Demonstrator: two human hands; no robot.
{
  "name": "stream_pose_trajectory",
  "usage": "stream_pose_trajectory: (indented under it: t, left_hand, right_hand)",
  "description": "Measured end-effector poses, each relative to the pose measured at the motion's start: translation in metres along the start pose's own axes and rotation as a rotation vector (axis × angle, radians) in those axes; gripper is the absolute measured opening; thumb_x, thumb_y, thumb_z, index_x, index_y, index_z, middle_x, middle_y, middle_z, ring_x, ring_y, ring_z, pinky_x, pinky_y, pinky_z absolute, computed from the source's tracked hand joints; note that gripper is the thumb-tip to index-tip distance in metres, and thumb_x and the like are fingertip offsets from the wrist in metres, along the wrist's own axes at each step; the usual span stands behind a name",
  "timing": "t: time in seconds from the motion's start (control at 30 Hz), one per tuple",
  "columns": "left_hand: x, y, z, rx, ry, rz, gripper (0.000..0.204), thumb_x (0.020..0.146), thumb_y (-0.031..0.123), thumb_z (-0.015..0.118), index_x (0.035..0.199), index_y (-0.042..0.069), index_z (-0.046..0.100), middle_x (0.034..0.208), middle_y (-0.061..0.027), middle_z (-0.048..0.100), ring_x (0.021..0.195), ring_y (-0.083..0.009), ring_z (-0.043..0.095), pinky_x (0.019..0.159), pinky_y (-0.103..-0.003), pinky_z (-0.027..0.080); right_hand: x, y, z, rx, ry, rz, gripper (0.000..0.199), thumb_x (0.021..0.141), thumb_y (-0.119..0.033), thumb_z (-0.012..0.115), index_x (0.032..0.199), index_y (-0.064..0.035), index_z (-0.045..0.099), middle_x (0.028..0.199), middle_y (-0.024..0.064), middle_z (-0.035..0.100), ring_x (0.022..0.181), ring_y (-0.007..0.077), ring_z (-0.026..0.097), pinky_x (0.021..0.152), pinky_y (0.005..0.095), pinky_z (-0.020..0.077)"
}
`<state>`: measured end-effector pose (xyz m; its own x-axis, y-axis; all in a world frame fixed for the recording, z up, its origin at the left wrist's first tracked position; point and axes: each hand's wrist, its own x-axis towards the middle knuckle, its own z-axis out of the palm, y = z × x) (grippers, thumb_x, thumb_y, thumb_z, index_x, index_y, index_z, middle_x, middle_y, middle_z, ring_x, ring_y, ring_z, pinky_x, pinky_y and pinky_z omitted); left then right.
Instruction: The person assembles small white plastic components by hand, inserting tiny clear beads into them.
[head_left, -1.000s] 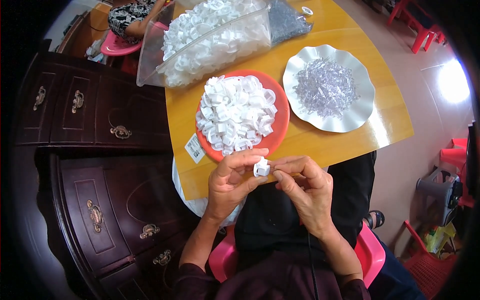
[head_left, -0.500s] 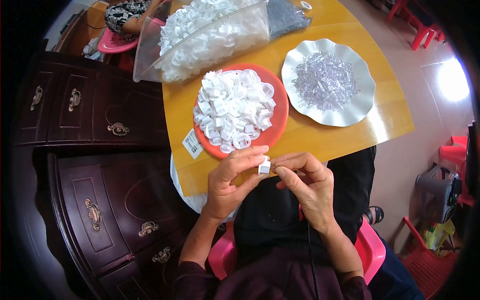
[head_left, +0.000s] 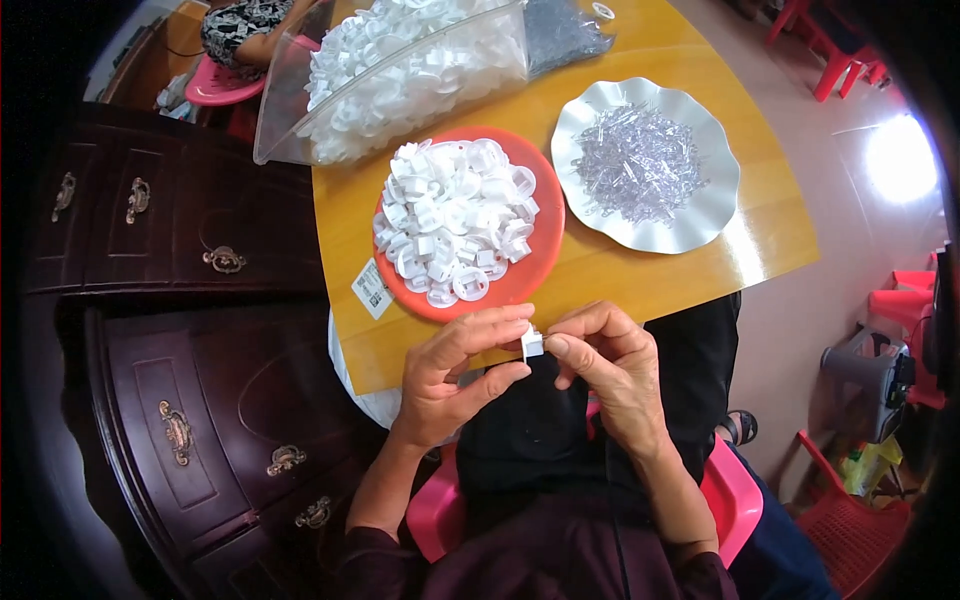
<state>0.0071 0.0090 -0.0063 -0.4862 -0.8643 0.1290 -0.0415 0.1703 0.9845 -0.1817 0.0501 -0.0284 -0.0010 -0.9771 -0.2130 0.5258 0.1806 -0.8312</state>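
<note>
White plastic makes up the small fitting [head_left: 534, 346] held between the two hands, just off the near edge of the yellow tabletop [head_left: 610, 275]. The left hand [head_left: 438, 382], at nine o'clock of it, grasps the fitting with its fingertips on the flange side; its thumb lies just below, and I cannot tell whether it touches. The right hand [head_left: 628, 388], at three o'clock, has thumb and forefinger pinched together on a slim bit [head_left: 543, 336], mostly hidden and too small to identify, against the fitting.

The step in hand looks like fine two-handed work where the bit meets the fitting. I judge the next move calls for a steady left hold and a light, straight touch from the right.

The fitting's flange stands nearly edge-on, its long axis running roughly twelve to six o'clock, while the squarish block points to three.

From the fitting, the orange plate [head_left: 549, 228] heaped with white pieces [head_left: 455, 215] sits at eleven o'clock, the clear bin [head_left: 280, 132] farther out the same way, and the scalloped white plate [head_left: 721, 192] of clear sticks [head_left: 640, 165] at one.
</note>
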Motion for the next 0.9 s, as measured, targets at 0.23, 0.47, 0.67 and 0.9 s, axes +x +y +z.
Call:
stream_pose_trajectory:
  t: [0.23, 0.47, 0.67, 0.9]
  left_hand:
    - [-0.004, 0.001, 0.002, -0.100, 0.052, -0.072, 0.035, 0.080, -0.008, 0.073, 0.113, -0.001, 0.066, 0.126, -0.0208, 0.062, 0.110, -0.0207, 0.064, 0.091, -0.030, 0.053]
    - [-0.002, -0.001, 0.004, 0.011, 0.049, -0.075, 0.028, 0.077, -0.007, 0.077, 0.104, -0.001, 0.069, 0.118, -0.0188, 0.067, 0.112, -0.0231, 0.064, 0.091, -0.030, 0.053]
    - [0.025, 0.009, 0.006, -0.008, 0.046, -0.009, 0.026, 0.079, -0.007, 0.076, 0.103, -0.001, 0.069, 0.118, -0.0186, 0.067, 0.112, -0.0234, 0.064, 0.091, -0.031, 0.053]
    - [0.141, 0.043, -0.048, 0.571, 0.240, 0.490, 0.032, 0.083, -0.003, 0.071, 0.114, 0.002, 0.065, 0.114, -0.0113, 0.066, 0.098, -0.0194, 0.066, 0.087, -0.031, 0.054]
  right_hand:
    - [-0.003, -0.002, 0.001, -0.066, -0.013, 0.016, 0.009, 0.090, -0.008, 0.070, 0.093, -0.0006, 0.066, 0.089, 0.0033, 0.068, 0.064, 0.0029, 0.056, 0.056, 0.0169, 0.0469]
    - [-0.001, 0.000, 0.000, -0.106, -0.029, -0.005, 0.009, 0.090, -0.008, 0.071, 0.091, -0.0002, 0.066, 0.091, 0.0050, 0.069, 0.063, 0.0025, 0.057, 0.053, 0.0160, 0.0456]
    - [0.010, -0.018, 0.001, -0.115, 0.015, -0.043, 0.012, 0.091, -0.009, 0.070, 0.095, 0.0013, 0.067, 0.087, 0.0052, 0.070, 0.063, 0.0033, 0.057, 0.055, 0.0189, 0.0467]
    - [0.050, -0.072, -0.028, -1.048, 0.277, -0.402, 0.023, 0.082, -0.014, 0.074, 0.102, -0.0055, 0.067, 0.086, 0.0085, 0.065, 0.069, 0.0226, 0.064, 0.062, 0.0332, 0.0508]
